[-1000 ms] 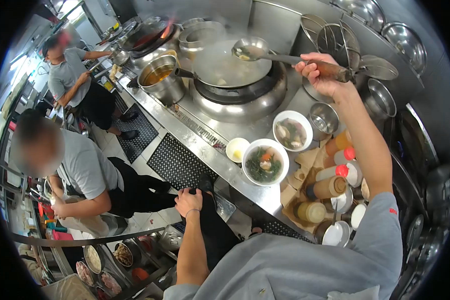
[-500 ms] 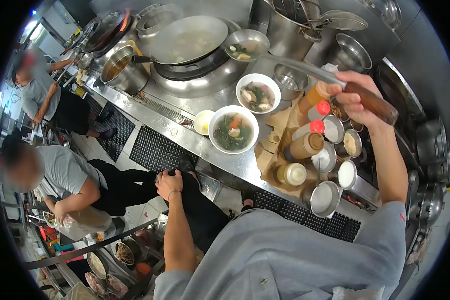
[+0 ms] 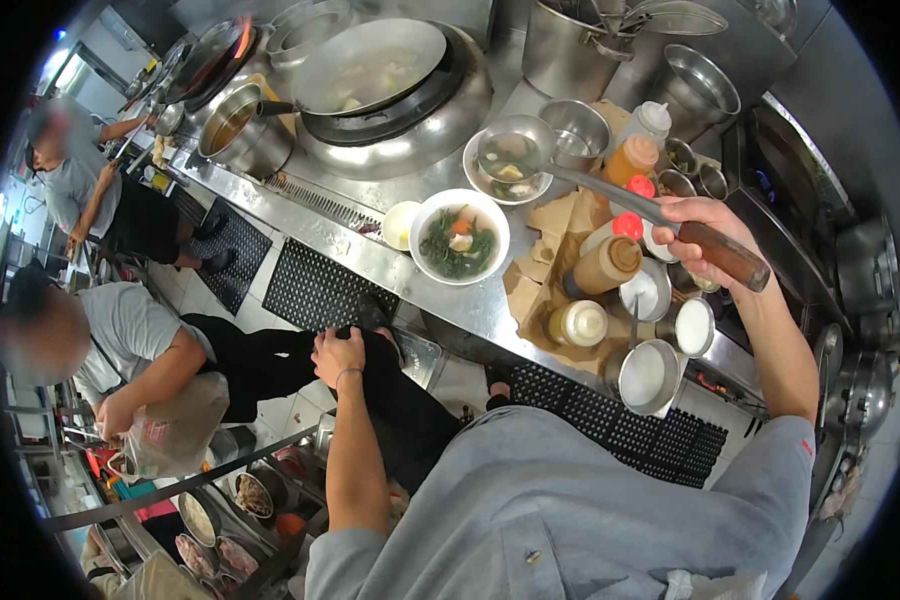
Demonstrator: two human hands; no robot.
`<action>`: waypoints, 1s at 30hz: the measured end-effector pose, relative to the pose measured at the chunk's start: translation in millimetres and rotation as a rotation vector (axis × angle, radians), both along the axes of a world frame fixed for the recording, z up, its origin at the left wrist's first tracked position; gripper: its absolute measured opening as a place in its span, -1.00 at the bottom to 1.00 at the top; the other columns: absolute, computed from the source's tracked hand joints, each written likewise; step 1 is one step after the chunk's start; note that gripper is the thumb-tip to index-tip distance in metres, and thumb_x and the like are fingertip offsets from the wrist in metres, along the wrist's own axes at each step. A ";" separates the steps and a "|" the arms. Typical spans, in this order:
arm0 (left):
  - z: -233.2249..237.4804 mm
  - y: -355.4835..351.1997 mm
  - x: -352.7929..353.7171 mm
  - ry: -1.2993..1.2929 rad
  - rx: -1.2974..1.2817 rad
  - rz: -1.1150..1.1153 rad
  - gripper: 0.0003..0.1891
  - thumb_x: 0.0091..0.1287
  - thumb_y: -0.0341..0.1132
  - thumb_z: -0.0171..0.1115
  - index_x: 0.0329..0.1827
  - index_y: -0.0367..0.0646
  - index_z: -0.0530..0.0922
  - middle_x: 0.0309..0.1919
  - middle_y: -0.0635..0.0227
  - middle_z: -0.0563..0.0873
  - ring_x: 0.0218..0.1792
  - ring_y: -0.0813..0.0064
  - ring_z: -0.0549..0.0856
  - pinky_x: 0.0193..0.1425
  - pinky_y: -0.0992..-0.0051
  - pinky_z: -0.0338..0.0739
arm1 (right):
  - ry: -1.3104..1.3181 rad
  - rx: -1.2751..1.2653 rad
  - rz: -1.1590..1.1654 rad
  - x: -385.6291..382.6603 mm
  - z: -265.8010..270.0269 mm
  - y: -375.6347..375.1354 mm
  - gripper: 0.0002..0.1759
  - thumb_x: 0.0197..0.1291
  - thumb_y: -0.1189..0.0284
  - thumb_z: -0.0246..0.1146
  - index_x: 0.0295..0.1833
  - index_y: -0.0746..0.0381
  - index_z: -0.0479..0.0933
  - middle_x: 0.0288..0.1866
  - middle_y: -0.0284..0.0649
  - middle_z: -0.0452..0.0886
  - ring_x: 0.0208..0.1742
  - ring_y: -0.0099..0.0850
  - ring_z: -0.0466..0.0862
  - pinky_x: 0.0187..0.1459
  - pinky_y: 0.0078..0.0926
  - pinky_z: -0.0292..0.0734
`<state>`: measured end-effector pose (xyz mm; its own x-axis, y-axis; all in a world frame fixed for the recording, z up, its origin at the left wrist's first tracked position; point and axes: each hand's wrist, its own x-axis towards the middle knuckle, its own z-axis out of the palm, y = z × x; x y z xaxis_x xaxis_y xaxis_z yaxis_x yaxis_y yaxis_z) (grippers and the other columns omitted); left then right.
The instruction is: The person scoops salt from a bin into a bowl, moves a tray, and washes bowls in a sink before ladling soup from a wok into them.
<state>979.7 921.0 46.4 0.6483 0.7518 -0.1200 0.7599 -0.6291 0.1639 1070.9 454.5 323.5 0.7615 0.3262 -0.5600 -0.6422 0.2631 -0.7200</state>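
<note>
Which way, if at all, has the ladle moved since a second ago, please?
Yes. The ladle, in the right hand, has left the wok and come toward the person; its cup now hangs over the far white bowl.

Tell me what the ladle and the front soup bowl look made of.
Ladle: likely steel, its cup and shaft grey and shiny; the handle in the right hand looks like matte brown wood. Front soup bowl: glossy white, ceramic or melamine; the look leaves that open.

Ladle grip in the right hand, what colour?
Reddish-brown, wood-like grip on a metal ladle, held by the right hand; head view.
</note>
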 end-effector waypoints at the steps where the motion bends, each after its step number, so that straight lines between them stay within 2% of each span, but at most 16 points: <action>1: -0.1 -0.2 -1.0 0.000 0.002 0.001 -0.51 0.12 0.07 0.26 0.09 0.11 0.64 0.22 0.41 0.55 0.21 0.16 0.51 0.20 0.13 0.45 | -0.009 -0.043 0.019 -0.3 -0.7 1.2 -0.85 0.29 0.43 0.18 -0.20 0.28 0.40 -0.42 -0.19 0.54 -0.69 -0.61 0.51 -0.78 -0.74 0.42; 9: -2.9 0.1 -4.6 0.000 0.001 0.005 -0.53 0.12 0.07 0.25 0.08 0.12 0.65 0.22 0.42 0.55 0.21 0.17 0.52 0.19 0.13 0.45 | -0.150 -0.318 0.179 -2.4 -4.8 6.4 -0.79 0.27 0.41 0.20 -0.12 0.35 0.48 -0.47 -0.34 0.52 -0.65 -0.64 0.50 -0.69 -0.69 0.38; 16: -0.1 -2.7 -1.8 0.019 -0.009 0.005 -0.52 0.13 0.07 0.25 0.08 0.09 0.65 0.23 0.41 0.55 0.22 0.15 0.51 0.20 0.13 0.45 | -0.230 -0.503 0.240 -2.6 -6.5 13.9 -0.76 0.24 0.47 0.16 -0.02 0.33 0.49 -0.49 -0.37 0.49 -0.67 -0.62 0.48 -0.68 -0.67 0.41; 18: 1.4 -3.8 -1.4 0.020 -0.012 0.003 -0.52 0.13 0.07 0.24 0.08 0.09 0.65 0.23 0.41 0.55 0.22 0.15 0.51 0.21 0.12 0.44 | -0.259 -0.543 0.259 -4.1 -6.1 15.5 -0.72 0.21 0.50 0.16 0.03 0.34 0.49 -0.50 -0.38 0.48 -0.67 -0.61 0.48 -0.67 -0.67 0.43; 21: 1.2 -4.7 -1.2 0.015 0.006 -0.006 -0.52 0.13 0.06 0.24 0.08 0.09 0.65 0.22 0.41 0.56 0.22 0.14 0.51 0.21 0.13 0.45 | -0.328 -0.601 0.301 -4.0 -10.0 14.0 -0.56 0.19 0.55 0.17 0.21 0.40 0.44 -0.45 -0.35 0.53 -0.66 -0.61 0.48 -0.64 -0.63 0.43; 24: 2.5 -5.5 0.2 0.016 0.001 -0.004 -0.52 0.13 0.06 0.25 0.08 0.09 0.65 0.22 0.40 0.56 0.22 0.14 0.51 0.20 0.12 0.46 | -0.492 -0.786 0.334 -5.4 -20.5 10.4 -0.39 0.17 0.59 0.18 0.38 0.38 0.32 -0.39 -0.30 0.57 -0.65 -0.61 0.46 -0.61 -0.58 0.42; 27: -2.5 -3.9 1.2 0.023 0.021 -0.002 -0.52 0.13 0.07 0.25 0.08 0.10 0.65 0.22 0.40 0.56 0.22 0.15 0.51 0.19 0.12 0.46 | -0.484 -0.948 0.372 -10.7 -14.6 10.8 -0.32 0.17 0.60 0.20 0.45 0.32 0.26 -0.37 -0.27 0.59 -0.65 -0.62 0.44 -0.59 -0.55 0.39; 30: -0.1 -4.6 2.9 0.019 0.009 -0.005 -0.52 0.13 0.07 0.26 0.09 0.10 0.64 0.23 0.40 0.55 0.21 0.14 0.51 0.19 0.11 0.46 | -0.460 -0.936 0.304 -17.0 -10.6 12.2 -0.34 0.17 0.60 0.20 0.44 0.27 0.29 -0.41 -0.29 0.57 -0.64 -0.62 0.44 -0.60 -0.56 0.38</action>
<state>982.6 916.4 46.4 0.6497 0.7496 -0.1261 0.7597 -0.6342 0.1437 1053.9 466.7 312.9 0.9216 0.1287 -0.3661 -0.2049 -0.6398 -0.7407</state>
